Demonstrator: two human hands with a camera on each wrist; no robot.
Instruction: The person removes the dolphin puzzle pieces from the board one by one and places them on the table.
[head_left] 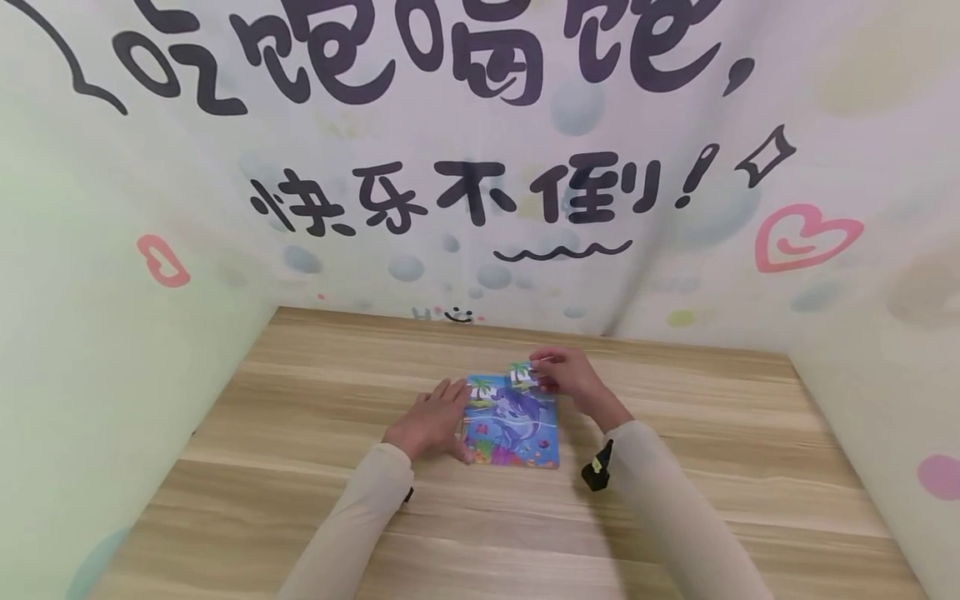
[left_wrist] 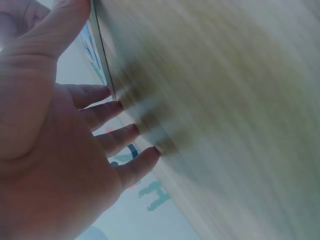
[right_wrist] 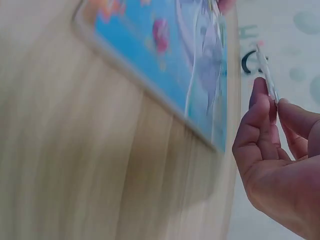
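Observation:
A square dolphin jigsaw puzzle [head_left: 517, 433] lies on the wooden table, with blue sea and coral printed on it. My right hand [head_left: 573, 379] pinches a puzzle piece [head_left: 520, 374] with a palm tree on it, over the puzzle's upper edge. In the right wrist view that piece [right_wrist: 268, 75] appears edge-on between thumb and fingers, raised above the table. Along the puzzle's left side rests my left hand [head_left: 431, 422], fingers fairly straight and spread. The left wrist view shows the left hand's fingertips [left_wrist: 134, 129] on the table beside the puzzle's edge.
The light wooden table [head_left: 300, 400] extends around the puzzle on all sides. Behind it stands a pale wall covering [head_left: 420, 287] with large dark lettering, and similar panels close off the left and right. Black wrist straps show, one [head_left: 597, 468] by the right sleeve.

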